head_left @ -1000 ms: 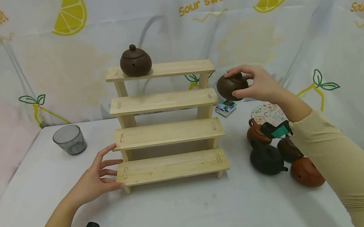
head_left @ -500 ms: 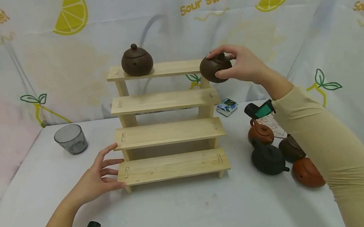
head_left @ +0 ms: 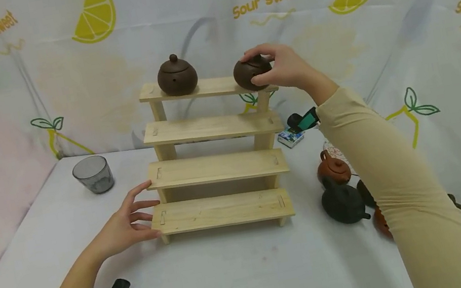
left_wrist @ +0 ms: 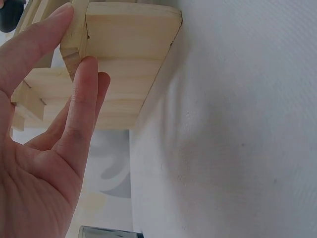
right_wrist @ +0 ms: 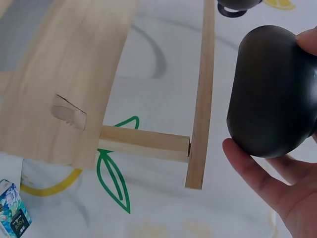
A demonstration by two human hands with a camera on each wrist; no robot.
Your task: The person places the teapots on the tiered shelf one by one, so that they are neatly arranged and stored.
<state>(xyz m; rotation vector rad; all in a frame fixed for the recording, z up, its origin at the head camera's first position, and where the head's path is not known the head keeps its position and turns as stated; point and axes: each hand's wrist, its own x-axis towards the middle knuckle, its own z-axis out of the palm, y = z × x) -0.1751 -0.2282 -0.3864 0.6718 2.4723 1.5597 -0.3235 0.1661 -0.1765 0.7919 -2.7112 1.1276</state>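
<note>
My right hand (head_left: 286, 66) grips a small dark brown teapot (head_left: 244, 75) by its side and lid, thumb in front. The teapot overlaps the right end of the wooden stepped rack's (head_left: 209, 128) top shelf; in the right wrist view its smooth dark base (right_wrist: 272, 91) shows a gap from the top board (right_wrist: 202, 99). A similar lidded teapot (head_left: 177, 77) stands on that shelf's left part. My left hand (head_left: 122, 227) touches the left ends of the two lower shelves with spread, fairly straight fingers, seen close at a board end (left_wrist: 77, 42) in the left wrist view.
A grey glass cup (head_left: 94, 175) stands left of the rack. To the right sit a reddish-brown teapot (head_left: 333, 170), a black teapot (head_left: 344, 203) and others partly behind my right sleeve. A small printed box (head_left: 290, 137) lies behind them, before the printed cloth backdrop.
My right hand has carried the teapot left and upward, from beside the rack to the right end of the top shelf. The left hand stays in place at the rack.
</note>
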